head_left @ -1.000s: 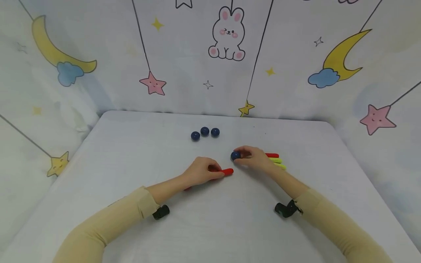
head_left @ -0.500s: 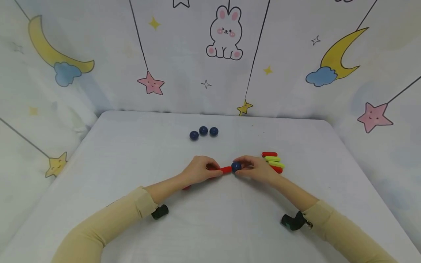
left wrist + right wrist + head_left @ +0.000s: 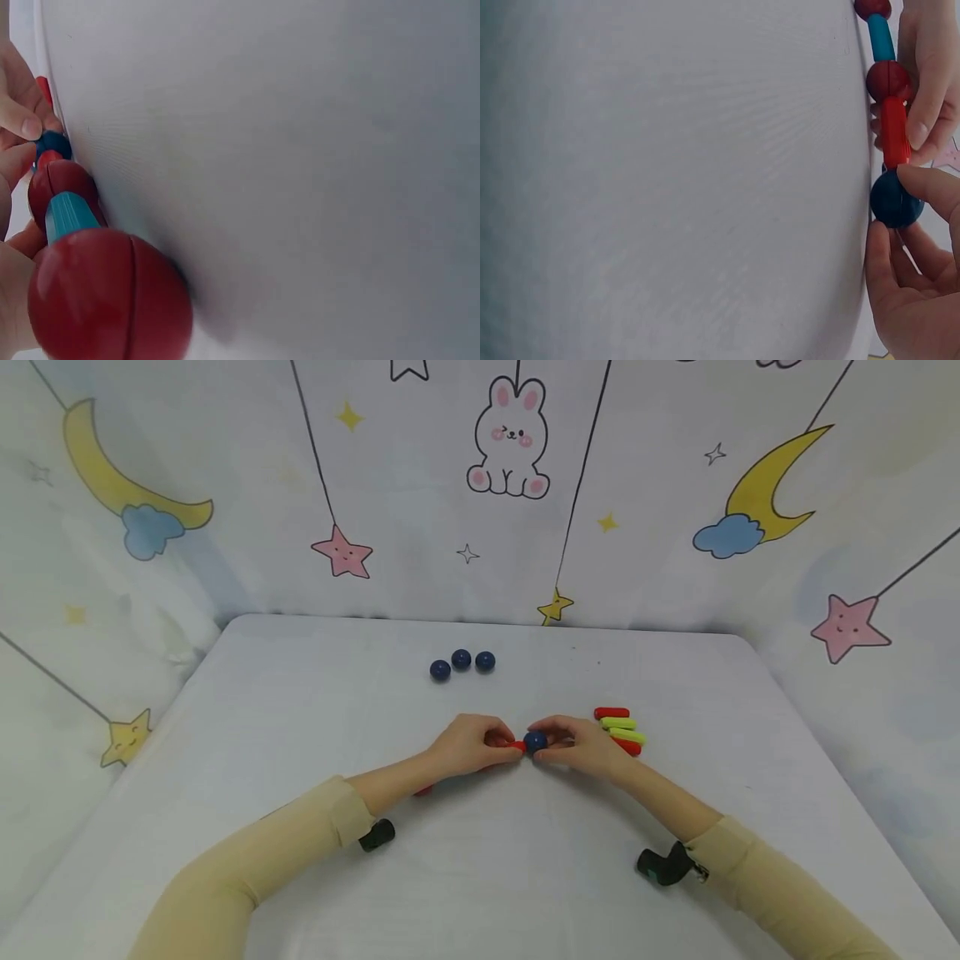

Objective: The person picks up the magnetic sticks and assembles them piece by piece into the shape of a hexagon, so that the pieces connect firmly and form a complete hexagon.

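My left hand (image 3: 472, 745) pinches a red rod (image 3: 895, 133) that joins onto a short chain. Behind that rod follow a red ball (image 3: 889, 80), a teal rod (image 3: 71, 214) and another red ball (image 3: 109, 296) at the far end. In the head view, the left hand and wrist hide most of this chain. Between thumb and fingers, my right hand (image 3: 583, 748) grips a dark blue ball (image 3: 535, 742). The ball sits right at the red rod's free end, and the two hands almost meet there.
Three loose dark blue balls (image 3: 461, 659) lie farther back on the white table (image 3: 337, 685). Right of the hands, red rods (image 3: 612, 712) and yellow-green rods (image 3: 618, 723) lie side by side. A patterned cloth (image 3: 420, 477) hangs behind the table.
My right hand has brought the blue ball toward me to the tip of the red rod. My left hand has shifted slightly right along the rod, so less of it shows.
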A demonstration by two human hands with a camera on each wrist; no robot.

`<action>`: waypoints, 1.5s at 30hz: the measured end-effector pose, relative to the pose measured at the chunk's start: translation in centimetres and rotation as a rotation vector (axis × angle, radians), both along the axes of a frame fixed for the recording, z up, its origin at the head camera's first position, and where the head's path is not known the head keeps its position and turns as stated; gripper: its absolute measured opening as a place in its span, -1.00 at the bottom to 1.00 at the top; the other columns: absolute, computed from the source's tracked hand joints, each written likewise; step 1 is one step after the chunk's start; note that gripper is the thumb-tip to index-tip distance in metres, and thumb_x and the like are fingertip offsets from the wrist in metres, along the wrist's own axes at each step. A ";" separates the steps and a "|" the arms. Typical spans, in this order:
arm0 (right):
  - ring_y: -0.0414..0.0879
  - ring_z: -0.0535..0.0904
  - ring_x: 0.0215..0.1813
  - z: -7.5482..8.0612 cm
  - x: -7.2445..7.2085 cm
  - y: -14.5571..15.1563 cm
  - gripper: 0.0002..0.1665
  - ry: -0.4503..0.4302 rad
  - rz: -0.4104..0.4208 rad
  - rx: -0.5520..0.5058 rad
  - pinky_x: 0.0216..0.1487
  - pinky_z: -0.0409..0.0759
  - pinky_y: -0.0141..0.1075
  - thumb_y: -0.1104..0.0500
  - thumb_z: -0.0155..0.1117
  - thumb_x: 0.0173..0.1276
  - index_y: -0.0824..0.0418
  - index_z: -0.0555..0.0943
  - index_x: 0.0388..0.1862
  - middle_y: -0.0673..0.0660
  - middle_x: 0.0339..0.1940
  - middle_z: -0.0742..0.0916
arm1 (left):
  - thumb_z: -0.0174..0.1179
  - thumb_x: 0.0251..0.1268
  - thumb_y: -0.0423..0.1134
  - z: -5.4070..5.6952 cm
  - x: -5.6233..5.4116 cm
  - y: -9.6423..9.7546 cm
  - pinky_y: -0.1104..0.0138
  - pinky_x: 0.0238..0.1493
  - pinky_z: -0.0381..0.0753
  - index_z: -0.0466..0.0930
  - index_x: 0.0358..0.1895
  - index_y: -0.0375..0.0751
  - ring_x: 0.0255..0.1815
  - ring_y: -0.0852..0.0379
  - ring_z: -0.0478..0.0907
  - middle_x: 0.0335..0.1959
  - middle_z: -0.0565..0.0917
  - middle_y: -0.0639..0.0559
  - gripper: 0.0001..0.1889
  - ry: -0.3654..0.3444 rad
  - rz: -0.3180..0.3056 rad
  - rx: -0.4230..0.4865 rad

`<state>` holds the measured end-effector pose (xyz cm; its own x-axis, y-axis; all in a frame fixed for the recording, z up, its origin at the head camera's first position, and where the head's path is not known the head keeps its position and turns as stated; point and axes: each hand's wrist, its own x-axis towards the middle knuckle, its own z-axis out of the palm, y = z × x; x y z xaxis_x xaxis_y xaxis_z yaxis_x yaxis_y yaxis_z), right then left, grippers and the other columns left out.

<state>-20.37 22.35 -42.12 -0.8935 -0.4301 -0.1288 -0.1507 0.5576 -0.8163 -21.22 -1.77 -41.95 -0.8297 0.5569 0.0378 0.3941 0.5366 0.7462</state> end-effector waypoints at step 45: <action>0.05 0.55 -0.07 1.6 -4.8 6.1 -0.69 0.176 -0.030 0.315 -0.05 0.56 -0.10 0.16 0.33 0.33 0.21 0.66 0.03 0.13 -0.11 0.69 | 0.32 0.25 -0.07 0.0 -0.3 1.3 0.41 -0.31 0.47 0.71 -0.05 -0.12 -0.38 0.27 0.50 -0.41 0.65 0.18 -0.71 0.005 0.005 -0.050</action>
